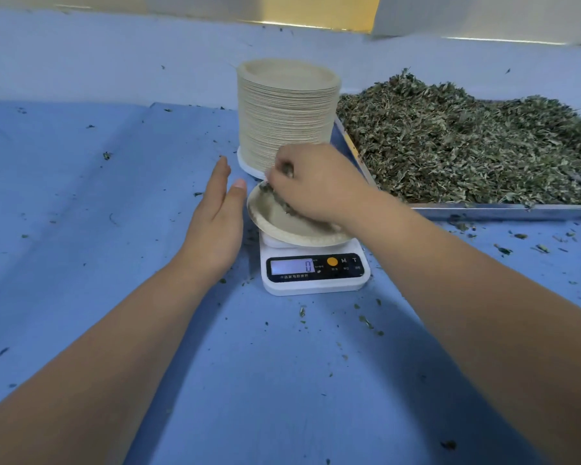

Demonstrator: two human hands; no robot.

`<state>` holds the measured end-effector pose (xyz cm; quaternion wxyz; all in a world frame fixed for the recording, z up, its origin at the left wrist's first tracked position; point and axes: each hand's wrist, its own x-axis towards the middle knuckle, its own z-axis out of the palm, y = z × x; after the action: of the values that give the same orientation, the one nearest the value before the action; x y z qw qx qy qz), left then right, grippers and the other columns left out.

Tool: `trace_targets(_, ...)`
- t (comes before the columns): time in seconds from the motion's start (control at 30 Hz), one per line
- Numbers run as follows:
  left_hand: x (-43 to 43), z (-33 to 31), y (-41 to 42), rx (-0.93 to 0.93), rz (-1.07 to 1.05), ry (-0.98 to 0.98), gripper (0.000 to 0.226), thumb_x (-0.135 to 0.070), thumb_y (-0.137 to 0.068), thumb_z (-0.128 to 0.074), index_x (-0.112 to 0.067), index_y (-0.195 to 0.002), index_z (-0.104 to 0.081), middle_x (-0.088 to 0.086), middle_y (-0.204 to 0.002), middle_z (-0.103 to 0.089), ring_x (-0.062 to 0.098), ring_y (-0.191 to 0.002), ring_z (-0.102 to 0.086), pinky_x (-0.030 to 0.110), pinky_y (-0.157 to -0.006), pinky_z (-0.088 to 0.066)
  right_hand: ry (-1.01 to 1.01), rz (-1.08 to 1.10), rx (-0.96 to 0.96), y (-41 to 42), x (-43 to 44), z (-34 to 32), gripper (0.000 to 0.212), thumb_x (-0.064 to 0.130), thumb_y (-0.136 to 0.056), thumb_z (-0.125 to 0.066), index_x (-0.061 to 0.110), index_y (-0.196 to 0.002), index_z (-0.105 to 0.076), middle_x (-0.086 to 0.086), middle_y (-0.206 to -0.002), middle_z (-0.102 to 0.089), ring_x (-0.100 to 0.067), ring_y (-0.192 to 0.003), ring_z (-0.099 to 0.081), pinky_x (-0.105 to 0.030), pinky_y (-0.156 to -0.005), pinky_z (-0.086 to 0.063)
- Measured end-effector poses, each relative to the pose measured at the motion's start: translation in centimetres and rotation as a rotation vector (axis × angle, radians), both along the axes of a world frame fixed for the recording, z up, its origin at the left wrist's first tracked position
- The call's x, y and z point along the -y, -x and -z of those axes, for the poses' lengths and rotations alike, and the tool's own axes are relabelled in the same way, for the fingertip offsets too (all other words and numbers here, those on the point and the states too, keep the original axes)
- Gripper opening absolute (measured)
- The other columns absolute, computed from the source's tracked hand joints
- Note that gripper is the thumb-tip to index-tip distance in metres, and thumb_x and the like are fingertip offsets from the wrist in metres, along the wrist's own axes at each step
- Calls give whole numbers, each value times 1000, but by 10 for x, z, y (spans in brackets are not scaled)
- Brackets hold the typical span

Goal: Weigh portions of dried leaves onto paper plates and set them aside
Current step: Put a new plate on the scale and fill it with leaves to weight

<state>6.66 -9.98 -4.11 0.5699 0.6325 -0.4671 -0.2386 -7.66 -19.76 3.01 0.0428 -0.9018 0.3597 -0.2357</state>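
A white digital scale (316, 273) sits in the middle of the blue table, its display reading 0. A pale paper plate (275, 223) lies on top of it. My right hand (319, 182) hovers over the plate's far side, fingers curled round a clump of dried leaves (279, 196) that touches the plate. My left hand (215, 216) is held flat just left of the plate, fingers straight, thumb close to the rim. A big heap of dried green leaves (467, 142) fills a metal tray (503, 211) at the right.
A tall stack of paper plates (285, 112) stands right behind the scale. Leaf crumbs are scattered over the blue cloth (81, 229). A pale wall (114, 55) runs along the back.
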Motion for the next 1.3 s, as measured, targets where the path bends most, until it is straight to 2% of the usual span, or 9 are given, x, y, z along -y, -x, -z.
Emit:
trace_targets(0.13,1,1,0,13,5,-3,59,-50,-105,-34,-38,-161,-20,-20,-165,-25,0,-149,-27,31,-124,-19,-60,-48,-87,7,-3,5,31,54,-95,-53,25,-94,-64,10,-83,-62,-16,-84,-57,-32,-69,-46)
trace_targets(0.27,2,0,1,37,11,-7,59,-52,-103,-34,-41,-160,-23,-20,-163,-28,0,-148,-28,23,-117,-19,-197,-60,150,25,-2,-4,27,57,-92,-56,32,-95,-67,20,-86,-65,6,-84,-58,-19,-71,-43)
trace_targets(0.43,-2,-3,9,196,56,8,47,-43,-110,-35,-48,-156,-30,-21,-166,-22,-16,-142,-18,-8,-95,-10,-228,-30,250,53,3,0,21,48,-97,-57,31,-101,-68,17,-93,-68,2,-89,-61,-17,-77,-47)
trace_targets(0.53,-5,-6,14,323,93,31,41,-38,-111,-38,-48,-150,-43,-12,-169,-16,-12,-148,-13,-11,-95,-7,-200,-44,373,65,0,13,14,36,-97,-60,28,-98,-71,23,-89,-68,9,-90,-59,-6,-75,-40)
trace_targets(0.67,-8,-7,17,353,80,66,38,-33,-109,-42,-38,-146,-53,-10,-168,-22,-30,-133,-20,-7,-99,-14,-100,-27,408,76,-7,25,14,31,-96,-60,25,-102,-71,19,-95,-67,9,-95,-57,-5,-79,-37)
trace_targets(0.77,-7,-7,15,279,-23,109,35,-32,-106,-46,-31,-138,-60,-12,-162,-37,-18,-137,-31,4,-107,-22,-123,-26,339,78,-9,22,20,36,-97,-60,28,-113,-69,18,-103,-64,3,-102,-56,-7,-80,-36)
trace_targets(0.9,-8,-9,13,199,-122,166,26,-29,-100,-46,-23,-110,-69,-20,-141,-57,-28,-102,-51,12,-92,-43,-52,-109,125,66,-16,6,38,49,-96,-57,31,-130,-61,14,-120,-61,-8,-113,-51,-23,-89,-39)
trace_targets(1.07,-6,-8,12,138,-211,177,24,-17,-101,-45,-19,-96,-69,-25,-125,-63,-24,-70,-52,0,-70,-40,74,-195,-126,26,-22,-20,46,53,-91,-58,32,-132,-58,10,-121,-64,-19,-121,-50,-38,-102,-42)
trace_targets(1.3,-1,-4,6,85,-229,156,25,-13,-101,-45,-20,-98,-69,-41,-98,-61,-22,-62,-50,-2,-68,-39,32,-149,-440,-3,-15,-18,28,29,-93,-57,29,-122,-57,10,-88,-49,-21,-93,-49,-32,-66,-35)
